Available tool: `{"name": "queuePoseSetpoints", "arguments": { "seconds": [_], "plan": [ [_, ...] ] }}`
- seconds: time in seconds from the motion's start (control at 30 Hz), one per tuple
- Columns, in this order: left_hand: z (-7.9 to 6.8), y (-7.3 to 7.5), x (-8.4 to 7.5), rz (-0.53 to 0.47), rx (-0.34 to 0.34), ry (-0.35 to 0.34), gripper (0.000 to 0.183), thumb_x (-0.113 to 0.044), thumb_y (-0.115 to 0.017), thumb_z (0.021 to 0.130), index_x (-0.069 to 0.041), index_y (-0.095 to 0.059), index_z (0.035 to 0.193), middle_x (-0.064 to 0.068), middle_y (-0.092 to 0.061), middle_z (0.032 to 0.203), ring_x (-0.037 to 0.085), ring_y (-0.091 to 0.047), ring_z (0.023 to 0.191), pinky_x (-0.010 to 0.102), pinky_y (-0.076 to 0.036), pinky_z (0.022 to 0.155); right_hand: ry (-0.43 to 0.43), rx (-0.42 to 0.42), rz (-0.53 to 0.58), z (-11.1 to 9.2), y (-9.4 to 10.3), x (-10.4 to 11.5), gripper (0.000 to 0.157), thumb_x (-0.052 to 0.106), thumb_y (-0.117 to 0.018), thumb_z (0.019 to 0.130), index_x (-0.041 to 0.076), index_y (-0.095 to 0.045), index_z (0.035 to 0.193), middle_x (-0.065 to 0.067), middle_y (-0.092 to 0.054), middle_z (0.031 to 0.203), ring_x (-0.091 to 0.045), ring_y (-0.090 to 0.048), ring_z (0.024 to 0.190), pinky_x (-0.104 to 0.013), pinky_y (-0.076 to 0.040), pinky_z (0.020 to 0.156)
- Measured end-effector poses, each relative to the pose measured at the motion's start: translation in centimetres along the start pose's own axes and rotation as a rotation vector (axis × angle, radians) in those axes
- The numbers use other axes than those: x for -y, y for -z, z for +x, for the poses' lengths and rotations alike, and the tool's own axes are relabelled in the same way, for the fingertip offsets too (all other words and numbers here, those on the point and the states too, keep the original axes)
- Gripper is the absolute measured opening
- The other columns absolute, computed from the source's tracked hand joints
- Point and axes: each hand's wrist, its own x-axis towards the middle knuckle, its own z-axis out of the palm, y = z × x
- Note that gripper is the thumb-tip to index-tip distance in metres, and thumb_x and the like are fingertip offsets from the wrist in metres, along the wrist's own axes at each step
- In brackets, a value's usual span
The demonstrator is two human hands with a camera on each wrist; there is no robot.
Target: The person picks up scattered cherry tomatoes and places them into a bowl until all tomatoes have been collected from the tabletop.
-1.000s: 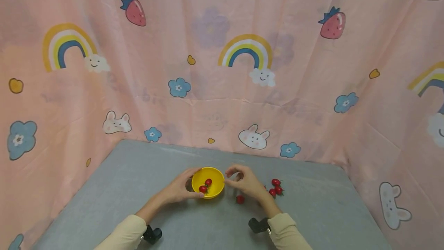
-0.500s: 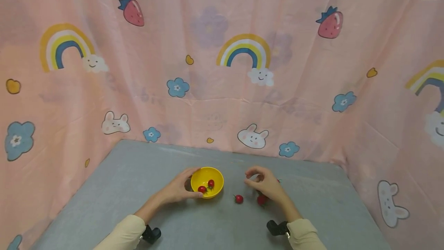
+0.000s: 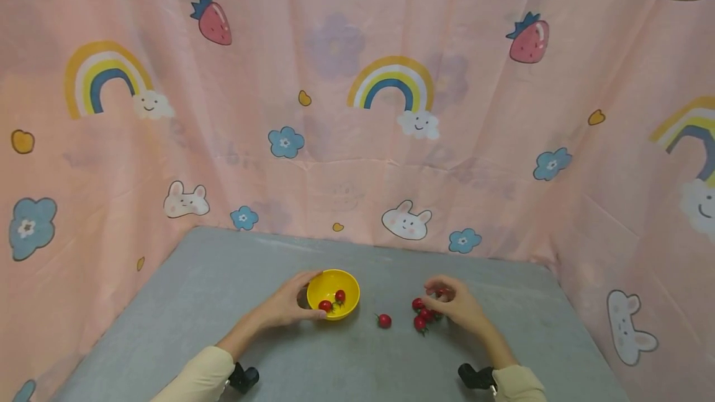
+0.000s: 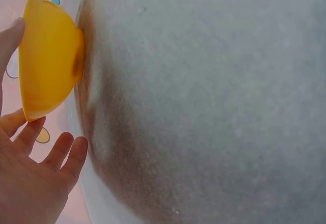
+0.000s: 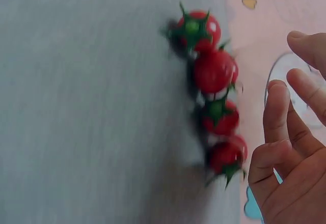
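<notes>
A yellow bowl (image 3: 349, 284) is gripped at its left side by my left hand (image 3: 285, 304), the thumb at the near rim and fingers at the far rim. Two cherry tomatoes, one of them this red tomato (image 3: 340, 296), lie inside it. In the left wrist view the bowl (image 4: 48, 56) shows its smooth outer wall. My right hand (image 3: 460, 308) hovers at a cluster of several cherry tomatoes (image 3: 419, 324), fingers loosely bent with nothing held. Green-stemmed tomatoes (image 5: 215, 71) sit beside the right fingers in the right wrist view. A single tomato (image 3: 384, 321) lies between bowl and cluster.
Everything stands on a grey table (image 3: 234, 272). Behind it and at both sides hangs a pink printed curtain (image 3: 329, 178). Black wrist devices, such as the right one (image 3: 475, 376), sit at both cuffs.
My right hand has moved right, away from the bowl, to the tomato cluster. The two tomatoes in the bowl have shifted slightly. My left hand keeps its grip on the bowl.
</notes>
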Motion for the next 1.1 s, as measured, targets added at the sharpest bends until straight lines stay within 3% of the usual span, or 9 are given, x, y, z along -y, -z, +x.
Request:
{"name": "queuePoseSetpoints", "arguments": {
  "seconds": [0.4,0.83,0.97,1.1],
  "plan": [
    [0.0,0.0,0.4,0.005,0.009,0.004,0.087,-0.035,-0.085,0.085,-0.005,-0.04,0.153,0.017,-0.042,0.151,0.035,-0.049,0.129,0.048,-0.047,0.103,-0.144,-0.015,-0.016,-2.7,3.2,-1.4,0.035,0.006,-0.08,0.088,-0.004,-0.065,0.118,-0.021,-0.065,0.11,-0.022,-0.059,0.064,-0.029,-0.049,0.053],
    [0.0,0.1,0.4,0.007,0.012,0.007,0.087,-0.034,-0.085,0.085,-0.005,-0.04,0.154,0.017,-0.043,0.151,0.035,-0.05,0.128,0.049,-0.046,0.103,-0.21,0.03,-0.09,-2.9,3.8,-1.4,0.053,0.01,-0.084,0.084,-0.003,-0.06,0.129,-0.027,-0.059,0.119,-0.015,-0.052,0.055,-0.028,-0.046,0.05],
    [0.0,0.1,0.3,0.008,0.014,0.01,0.086,-0.033,-0.084,0.085,-0.005,-0.04,0.154,0.017,-0.043,0.15,0.035,-0.05,0.128,0.048,-0.047,0.103,-0.183,0.054,-0.089,-2.6,3.7,-1.8,0.051,0.011,-0.085,0.084,-0.002,-0.061,0.127,-0.028,-0.06,0.118,-0.019,-0.056,0.057,-0.029,-0.049,0.052],
    [0.0,0.1,0.3,0.011,0.009,0.006,0.086,-0.034,-0.084,0.085,-0.005,-0.041,0.153,0.017,-0.044,0.15,0.035,-0.051,0.127,0.049,-0.047,0.103,-0.139,0.072,-0.131,-2.3,3.7,-2.4,0.045,0.013,-0.086,0.083,0.001,-0.065,0.121,-0.021,-0.065,0.116,-0.027,-0.065,0.08,-0.03,-0.053,0.061]
  ]
}}
